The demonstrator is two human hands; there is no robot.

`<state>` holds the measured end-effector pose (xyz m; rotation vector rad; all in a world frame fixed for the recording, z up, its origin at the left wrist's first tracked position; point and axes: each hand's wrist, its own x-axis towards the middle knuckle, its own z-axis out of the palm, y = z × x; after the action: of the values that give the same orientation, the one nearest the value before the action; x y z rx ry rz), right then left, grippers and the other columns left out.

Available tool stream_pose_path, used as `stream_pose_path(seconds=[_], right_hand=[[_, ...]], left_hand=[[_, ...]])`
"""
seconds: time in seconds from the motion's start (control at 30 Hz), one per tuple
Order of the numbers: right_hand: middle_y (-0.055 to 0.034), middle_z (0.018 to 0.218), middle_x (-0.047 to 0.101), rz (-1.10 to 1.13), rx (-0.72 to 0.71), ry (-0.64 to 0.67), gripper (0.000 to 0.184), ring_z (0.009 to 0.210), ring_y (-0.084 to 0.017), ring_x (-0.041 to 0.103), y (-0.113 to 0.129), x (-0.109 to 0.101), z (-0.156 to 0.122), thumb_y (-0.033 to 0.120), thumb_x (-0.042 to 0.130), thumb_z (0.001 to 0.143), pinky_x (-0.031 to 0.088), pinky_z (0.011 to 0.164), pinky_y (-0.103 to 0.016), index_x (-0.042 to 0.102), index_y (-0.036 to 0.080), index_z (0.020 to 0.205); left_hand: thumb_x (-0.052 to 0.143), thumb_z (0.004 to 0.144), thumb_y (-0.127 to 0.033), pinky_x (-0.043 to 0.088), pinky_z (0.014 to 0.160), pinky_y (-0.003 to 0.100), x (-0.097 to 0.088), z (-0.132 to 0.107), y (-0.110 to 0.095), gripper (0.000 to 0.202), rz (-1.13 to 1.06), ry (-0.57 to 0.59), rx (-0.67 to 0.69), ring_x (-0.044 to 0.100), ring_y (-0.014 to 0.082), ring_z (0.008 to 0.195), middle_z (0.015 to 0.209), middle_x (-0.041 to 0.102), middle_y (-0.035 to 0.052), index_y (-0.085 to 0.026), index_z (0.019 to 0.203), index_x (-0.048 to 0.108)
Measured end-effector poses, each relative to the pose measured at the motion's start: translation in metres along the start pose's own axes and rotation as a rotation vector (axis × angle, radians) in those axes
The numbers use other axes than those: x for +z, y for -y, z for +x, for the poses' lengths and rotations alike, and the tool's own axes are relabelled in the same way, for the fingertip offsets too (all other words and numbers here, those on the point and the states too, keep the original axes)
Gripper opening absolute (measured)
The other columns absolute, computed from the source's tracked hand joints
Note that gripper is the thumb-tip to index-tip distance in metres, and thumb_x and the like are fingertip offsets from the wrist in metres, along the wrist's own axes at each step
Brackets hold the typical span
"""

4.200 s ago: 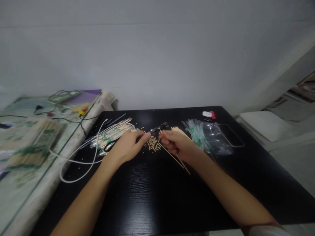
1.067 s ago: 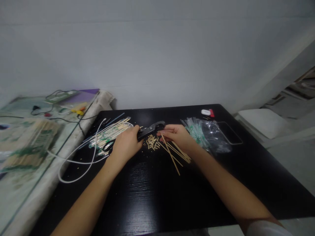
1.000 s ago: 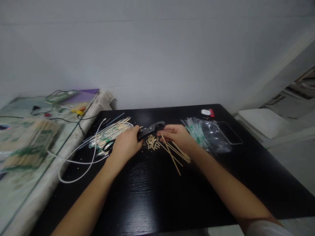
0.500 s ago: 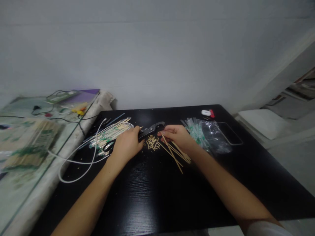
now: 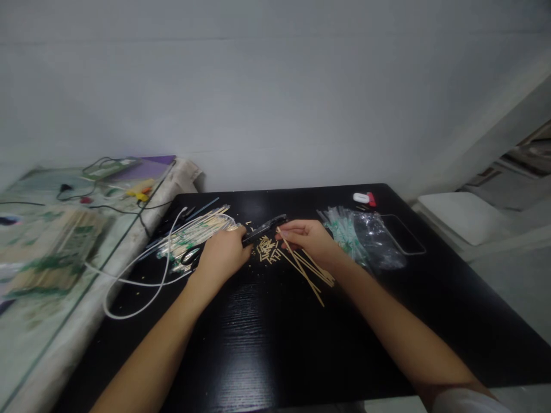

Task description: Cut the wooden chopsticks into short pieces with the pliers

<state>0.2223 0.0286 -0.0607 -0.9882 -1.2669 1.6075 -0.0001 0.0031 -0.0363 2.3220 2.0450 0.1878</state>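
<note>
My left hand (image 5: pixel 224 251) is closed round a pair of black scissors (image 5: pixel 263 228); a handle loop shows at the wrist side, and the blades point right, towards my other hand. Pinched in my right hand (image 5: pixel 312 240) are several thin wooden chopsticks (image 5: pixel 307 275), fanned down and to the right. One chopstick's upper tip stands just below the scissors' end; whether they touch, I cannot tell. Between the hands lies a heap of short cut wooden pieces (image 5: pixel 267 250) on the black table (image 5: pixel 258 344).
Left of the heap lie wrapped chopsticks (image 5: pixel 193 232) and a looped white cable (image 5: pixel 129 315). To the right are clear wrappers (image 5: pixel 342 229), a plastic bag (image 5: pixel 381 244), a phone (image 5: pixel 402 234) and a white case (image 5: pixel 360 198). More chopstick packs (image 5: pixel 60 246) rest on the glass-topped side table.
The scissors' blades have come closer together. One chopstick in my right hand has shifted slightly down and right. Both hands stay almost in place.
</note>
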Motion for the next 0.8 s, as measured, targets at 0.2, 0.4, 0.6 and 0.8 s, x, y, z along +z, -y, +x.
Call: stream_pose_path(seconds=[0.2, 0.4, 0.6, 0.8], right_hand=[[-0.0048, 0.093, 0.079, 0.008, -0.066, 0.021, 0.036, 0.072, -0.016, 0.074, 0.005, 0.001, -0.003, 0.028, 0.081, 0.08, 0.059, 0.063, -0.027, 0.072, 0.022, 0.114], [-0.0047, 0.09, 0.079, 0.1, -0.094, -0.062, 0.037, 0.082, -0.02, 0.077, 0.006, -0.002, 0.0, 0.035, 0.085, 0.076, 0.064, 0.074, -0.033, 0.061, 0.022, 0.101], [-0.0048, 0.083, 0.078, 0.086, -0.071, -0.201, 0.04, 0.084, -0.021, 0.078, 0.007, -0.016, 0.009, 0.036, 0.09, 0.07, 0.065, 0.077, -0.032, 0.059, 0.021, 0.089], [-0.0076, 0.084, 0.078, 0.014, -0.01, -0.187, 0.034, 0.082, -0.02, 0.077, 0.003, -0.023, 0.012, 0.038, 0.089, 0.072, 0.063, 0.074, -0.032, 0.064, 0.019, 0.085]], left_hand=[[0.053, 0.095, -0.049, 0.043, 0.064, 0.033, -0.002, 0.002, 0.003, 0.036, -0.431, 0.049, -0.019, 0.066, 0.0238, 0.067, 0.074, 0.072, 0.0077, -0.02, 0.082, 0.069], [0.058, 0.093, -0.05, 0.041, 0.053, 0.026, -0.014, -0.007, -0.004, 0.034, -0.838, 0.163, 0.044, 0.058, 0.0149, 0.049, 0.055, 0.062, -0.0023, -0.02, 0.081, 0.07], [0.068, 0.088, -0.048, 0.04, 0.05, 0.024, -0.026, -0.008, -0.001, 0.031, -0.992, -0.012, -0.043, 0.054, 0.0113, 0.05, 0.066, 0.068, 0.0003, -0.018, 0.079, 0.068], [0.08, 0.076, -0.041, 0.043, 0.052, 0.025, -0.036, -0.008, 0.008, 0.028, -1.229, -0.19, -0.13, 0.055, 0.0114, 0.053, 0.073, 0.07, 0.002, -0.016, 0.087, 0.071]])
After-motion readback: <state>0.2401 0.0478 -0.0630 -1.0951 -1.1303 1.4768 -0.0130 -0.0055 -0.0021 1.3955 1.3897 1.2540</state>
